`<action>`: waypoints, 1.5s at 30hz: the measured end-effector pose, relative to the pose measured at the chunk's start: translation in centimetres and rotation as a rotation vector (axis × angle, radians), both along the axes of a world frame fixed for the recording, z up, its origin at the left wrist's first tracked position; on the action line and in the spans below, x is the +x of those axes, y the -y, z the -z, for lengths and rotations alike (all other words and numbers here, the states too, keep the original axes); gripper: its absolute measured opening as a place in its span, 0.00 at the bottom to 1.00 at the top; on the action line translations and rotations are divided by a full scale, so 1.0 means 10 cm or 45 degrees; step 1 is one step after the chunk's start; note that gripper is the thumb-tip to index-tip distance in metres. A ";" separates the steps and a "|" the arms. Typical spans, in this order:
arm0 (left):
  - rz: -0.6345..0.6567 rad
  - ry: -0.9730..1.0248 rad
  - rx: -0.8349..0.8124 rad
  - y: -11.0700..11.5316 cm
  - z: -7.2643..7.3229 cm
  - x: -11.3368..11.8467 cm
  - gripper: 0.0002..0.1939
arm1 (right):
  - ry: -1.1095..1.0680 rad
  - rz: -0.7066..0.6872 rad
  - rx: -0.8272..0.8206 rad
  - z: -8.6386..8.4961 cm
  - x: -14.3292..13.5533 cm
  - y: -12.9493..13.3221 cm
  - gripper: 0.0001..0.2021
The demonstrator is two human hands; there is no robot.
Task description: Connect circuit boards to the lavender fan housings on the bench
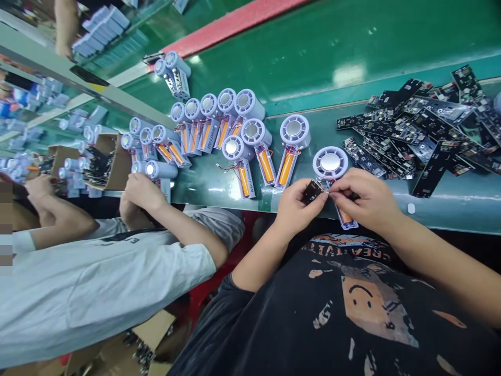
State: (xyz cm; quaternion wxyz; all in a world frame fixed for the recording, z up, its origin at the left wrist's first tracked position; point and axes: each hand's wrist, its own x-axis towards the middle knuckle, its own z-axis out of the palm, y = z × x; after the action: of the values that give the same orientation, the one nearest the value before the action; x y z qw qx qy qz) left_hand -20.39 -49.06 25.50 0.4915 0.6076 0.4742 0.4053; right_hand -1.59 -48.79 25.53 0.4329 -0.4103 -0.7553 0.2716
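**Left hand (295, 209) and right hand (366, 202) meet at one circuit board (310, 192)**

From my remote seat I see the left fingers closed around the circuit board, while the right thumb and forefinger pinch, it seems, thin wires at its end. The fan (330, 163) beneath lies at the near edge of the desk (199, 192), right of centre. I judge this one unit partway done: circuit board and wires are together, but the joint is hidden from me. Eight other fans (294, 129) lie across the centre, with orange cells (287, 167) bare; I see no circuit board on them, so they look left to do. The pile of boards (420, 122), upper right, overlaps too much to count.
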 end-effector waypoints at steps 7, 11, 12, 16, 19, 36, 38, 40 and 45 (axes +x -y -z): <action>-0.050 0.685 -0.483 0.12 -0.08 -0.11 0.22 | 0.013 0.017 0.061 0.02 -0.01 0.01 0.05; -0.260 0.620 -0.325 0.13 -0.07 -0.15 0.22 | 0.015 0.015 0.107 0.04 -0.03 0.01 0.04; -0.295 0.600 -0.262 0.14 -0.06 -0.16 0.21 | 0.019 0.015 0.110 0.04 -0.03 0.01 0.05; -0.251 0.626 -0.148 0.15 -0.08 -0.19 0.20 | 0.025 0.018 0.102 0.04 -0.01 0.01 0.05; -0.206 0.714 -0.110 0.15 -0.11 -0.21 0.24 | 0.023 0.006 0.109 0.03 -0.01 0.00 0.05; -0.192 0.756 -0.396 0.15 0.03 0.10 0.17 | -0.024 -0.041 0.108 0.03 0.00 0.00 0.06; -0.155 0.683 -0.333 0.16 0.07 0.11 0.20 | 0.012 -0.042 0.112 0.03 0.01 -0.01 0.07; -0.129 0.553 -0.204 0.14 0.10 0.10 0.18 | 0.049 -0.037 0.116 0.03 0.01 -0.02 0.07; -0.012 -0.120 0.274 0.08 0.01 0.01 0.07 | 0.060 -0.056 0.159 0.08 0.08 0.00 0.06</action>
State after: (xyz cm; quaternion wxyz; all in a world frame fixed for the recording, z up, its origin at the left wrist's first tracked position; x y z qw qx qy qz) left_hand -20.31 -49.89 25.39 0.3987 0.6730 0.4533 0.4273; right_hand -0.75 -48.81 24.69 0.4335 -0.3722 -0.7896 0.2237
